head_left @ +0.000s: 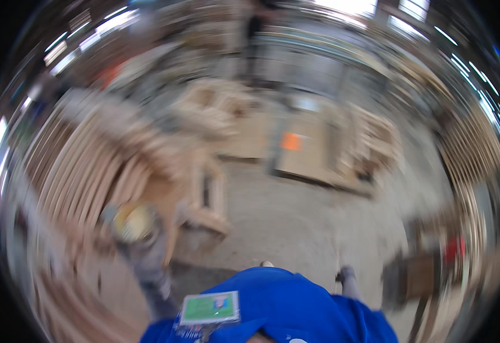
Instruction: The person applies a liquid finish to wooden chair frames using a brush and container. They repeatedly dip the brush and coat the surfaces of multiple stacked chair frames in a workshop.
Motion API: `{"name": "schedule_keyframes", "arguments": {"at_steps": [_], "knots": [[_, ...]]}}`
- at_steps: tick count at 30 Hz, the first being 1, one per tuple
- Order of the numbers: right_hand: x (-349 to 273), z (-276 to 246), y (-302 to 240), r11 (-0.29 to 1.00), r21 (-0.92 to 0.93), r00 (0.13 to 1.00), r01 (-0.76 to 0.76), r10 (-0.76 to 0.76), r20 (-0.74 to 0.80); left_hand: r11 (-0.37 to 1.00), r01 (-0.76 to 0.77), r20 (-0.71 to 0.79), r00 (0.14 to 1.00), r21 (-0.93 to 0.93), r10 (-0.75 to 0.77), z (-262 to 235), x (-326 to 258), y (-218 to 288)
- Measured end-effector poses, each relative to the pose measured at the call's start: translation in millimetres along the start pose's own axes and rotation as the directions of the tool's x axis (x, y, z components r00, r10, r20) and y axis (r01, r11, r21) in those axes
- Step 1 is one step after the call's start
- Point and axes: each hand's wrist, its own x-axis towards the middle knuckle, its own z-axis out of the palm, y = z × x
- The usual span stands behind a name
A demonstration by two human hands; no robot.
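L hand [141,246] looks closed on yellow round item [136,222], near stacked wood pcs [84,166]; finger detail blurred. R hand [344,274] low beside blue garment [296,300], grip can't tell. Prob. best: keep item steady, approx. level, clear of wood edges.

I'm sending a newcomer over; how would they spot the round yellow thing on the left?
Start at the big stack of long wooden pieces on the left. Near its lower right end, just beyond the grey-sleeved left forearm, is a blurred, round yellow-and-cream thing. Its rounded outline and yellow colour set it apart from the straight tan wood around it.
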Motion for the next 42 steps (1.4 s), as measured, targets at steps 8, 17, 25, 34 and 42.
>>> {"name": "schedule_keyframes", "arguments": {"at_steps": [8,17,25,34,42], "knots": [[141,-261,-116,0.747,0.436,0.768,0.503,-0.155,-0.621,0.808,-0.584,-0.025,0.809,0.083,0.588,26,-141,18],[27,-392,-353,0.117,-0.356,-0.119,0.927,-0.810,-0.575,0.177,-0.940,-0.040,0.173,0.293,0.984,60,-280,-26],[-75,-366,-409,-0.177,-0.504,-0.408,0.846,-0.823,-0.396,-0.031,-0.946,0.045,-0.018,0.324,0.999,68,-349,-8],[-163,-325,-456,-0.100,-0.648,-0.385,0.755,-0.868,-0.315,-0.158,-0.958,0.037,-0.153,0.238,0.987,51,-430,21],[-275,-330,-512,-0.434,-0.528,-0.674,0.730,-0.582,-0.455,-0.208,-0.966,0.020,-0.207,0.155,0.978,36,-509,43]]}}
